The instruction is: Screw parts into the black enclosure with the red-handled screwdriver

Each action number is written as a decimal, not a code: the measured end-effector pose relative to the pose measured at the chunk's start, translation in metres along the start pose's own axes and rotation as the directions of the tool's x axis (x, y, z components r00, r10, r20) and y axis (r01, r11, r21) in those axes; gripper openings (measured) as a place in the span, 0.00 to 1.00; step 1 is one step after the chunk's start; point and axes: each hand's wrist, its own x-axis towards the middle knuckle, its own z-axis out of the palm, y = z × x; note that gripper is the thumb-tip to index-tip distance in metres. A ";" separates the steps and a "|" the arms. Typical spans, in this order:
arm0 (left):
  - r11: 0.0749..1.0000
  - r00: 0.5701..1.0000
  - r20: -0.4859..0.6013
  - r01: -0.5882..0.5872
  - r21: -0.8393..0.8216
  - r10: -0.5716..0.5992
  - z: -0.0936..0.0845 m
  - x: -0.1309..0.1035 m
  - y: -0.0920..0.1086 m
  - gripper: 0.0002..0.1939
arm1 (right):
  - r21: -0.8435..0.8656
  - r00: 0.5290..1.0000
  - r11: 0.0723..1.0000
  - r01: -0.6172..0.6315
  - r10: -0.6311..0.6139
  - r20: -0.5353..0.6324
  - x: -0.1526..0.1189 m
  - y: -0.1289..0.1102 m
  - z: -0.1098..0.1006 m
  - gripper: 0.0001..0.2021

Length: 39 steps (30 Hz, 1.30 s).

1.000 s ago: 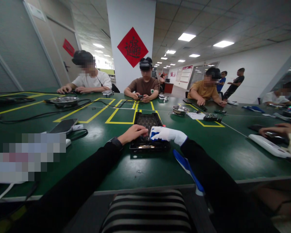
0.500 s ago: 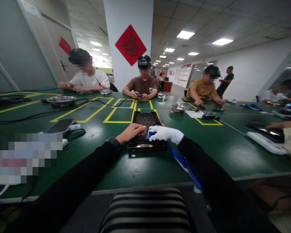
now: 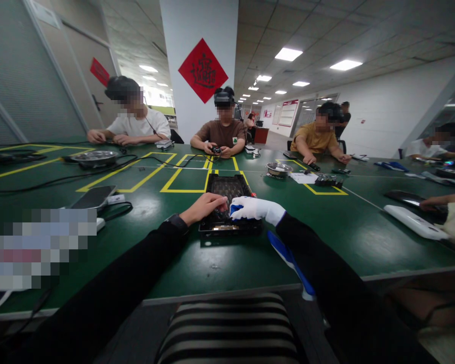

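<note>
A black open case lies on the green table in front of me, with a dark patterned interior. My left hand, bare with a black wristband, reaches over its left side, fingers bent together; what they hold, if anything, is too small to name. My right hand, in a white glove with blue fingertips, is over the right side, its fingers closed on something I cannot make out. Both sets of fingertips are close together above the case. A blue and white glove lies by my right forearm.
Black cables and a metal bowl are on the left, near a dark phone. Another bowl and black parts stand ahead right. A white device lies far right. Several people sit around the table.
My hands stay in nearly the same place over the case. The standing person in the background has moved left, partly behind the seated person in yellow. The view has shifted slightly.
</note>
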 end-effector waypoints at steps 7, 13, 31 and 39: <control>1.000 1.000 -0.010 0.008 0.016 -0.008 0.000 0.000 0.002 0.26 | 0.035 0.998 0.998 -0.054 0.054 -0.011 -0.002 -0.005 -0.001 0.15; 1.000 1.000 0.006 0.005 0.013 -0.005 0.000 0.000 0.002 0.26 | 0.078 0.994 0.992 -0.102 0.104 -0.021 -0.004 -0.006 -0.002 0.19; 1.000 1.000 -0.014 -0.003 0.018 0.003 0.000 -0.001 0.003 0.25 | 0.032 0.998 0.998 -0.046 0.048 -0.050 -0.004 -0.003 -0.002 0.20; 1.000 1.000 -0.006 0.004 0.000 -0.004 0.000 -0.001 0.003 0.24 | 0.047 0.837 0.992 -0.115 0.123 -0.534 -0.004 -0.006 -0.017 0.20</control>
